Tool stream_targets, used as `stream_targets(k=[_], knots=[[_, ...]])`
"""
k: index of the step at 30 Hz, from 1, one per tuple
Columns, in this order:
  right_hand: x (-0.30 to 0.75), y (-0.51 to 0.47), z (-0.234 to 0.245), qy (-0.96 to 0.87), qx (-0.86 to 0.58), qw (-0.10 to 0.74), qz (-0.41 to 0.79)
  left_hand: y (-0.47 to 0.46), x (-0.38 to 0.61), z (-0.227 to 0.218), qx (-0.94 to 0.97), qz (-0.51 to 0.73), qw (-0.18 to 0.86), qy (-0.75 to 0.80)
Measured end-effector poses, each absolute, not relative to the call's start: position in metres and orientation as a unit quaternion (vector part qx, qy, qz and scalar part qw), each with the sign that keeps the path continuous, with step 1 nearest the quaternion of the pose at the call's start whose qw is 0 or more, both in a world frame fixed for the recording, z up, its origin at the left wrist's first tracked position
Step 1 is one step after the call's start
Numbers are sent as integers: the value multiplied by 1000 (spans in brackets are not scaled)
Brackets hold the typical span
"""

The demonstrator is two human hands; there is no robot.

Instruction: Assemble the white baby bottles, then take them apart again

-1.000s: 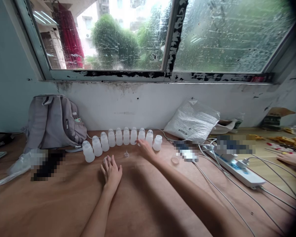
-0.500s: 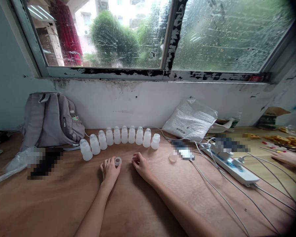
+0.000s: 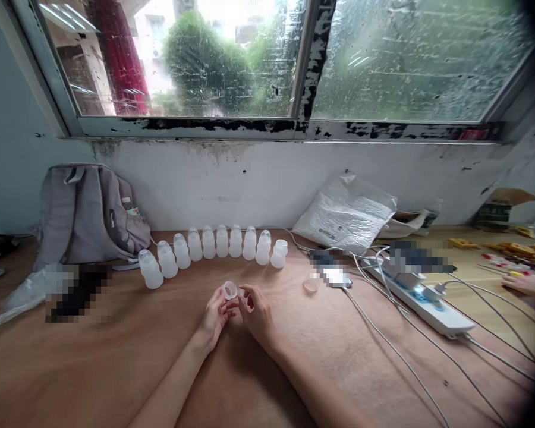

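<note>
My left hand (image 3: 216, 316) grips a clear plastic ring (image 3: 230, 290), tilted up off the table with its opening towards me. Close beside it, my right hand (image 3: 256, 310) is closed in a pinch at the ring's right side; a small pale bit shows at its fingertips, too small to name. Beyond my hands, several frosted white baby bottles (image 3: 222, 242) stand upright in a curved row, most with clear domed tops. The bottle at the right end (image 3: 279, 254) has an uncovered neck. A clear cup-like cap (image 3: 311, 286) rests on the table to the right.
A grey backpack (image 3: 89, 217) leans at the back left, near a clear plastic bag (image 3: 31, 297). To the right lie a silvery pouch (image 3: 348, 211), a phone with a cable (image 3: 337, 277) and a white power strip (image 3: 441, 315). Another person's hand (image 3: 528, 284) is at the far right.
My left hand has lifted the ring and moved right with it, turning it on its side. My right hand has come in next to it, so both hands now meet at the ring.
</note>
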State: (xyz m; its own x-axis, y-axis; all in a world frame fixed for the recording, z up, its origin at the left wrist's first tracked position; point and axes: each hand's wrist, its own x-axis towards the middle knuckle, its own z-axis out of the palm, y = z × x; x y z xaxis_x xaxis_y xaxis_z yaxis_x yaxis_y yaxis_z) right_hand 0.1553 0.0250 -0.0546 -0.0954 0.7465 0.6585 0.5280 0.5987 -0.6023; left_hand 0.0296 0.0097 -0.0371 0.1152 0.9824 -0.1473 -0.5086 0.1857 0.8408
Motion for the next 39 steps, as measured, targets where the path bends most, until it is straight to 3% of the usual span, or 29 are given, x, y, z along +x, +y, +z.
stream_targets(k=[5, 12, 23, 33, 39], knots=[[156, 23, -50, -722, -428, 536, 89, 12, 26, -37, 331, 549, 653, 403], [153, 19, -44, -753, -404, 494, 159, 7, 33, -37, 389, 512, 660, 388], [154, 24, -45, -702, -437, 527, 198, 6, 32, -31, 431, 499, 638, 399], [159, 37, -50, -606, -431, 473, 473, 16, 32, -47, 507, 486, 545, 459], [157, 38, -58, -628, -444, 478, 425, 15, 30, -50, 559, 466, 486, 485]])
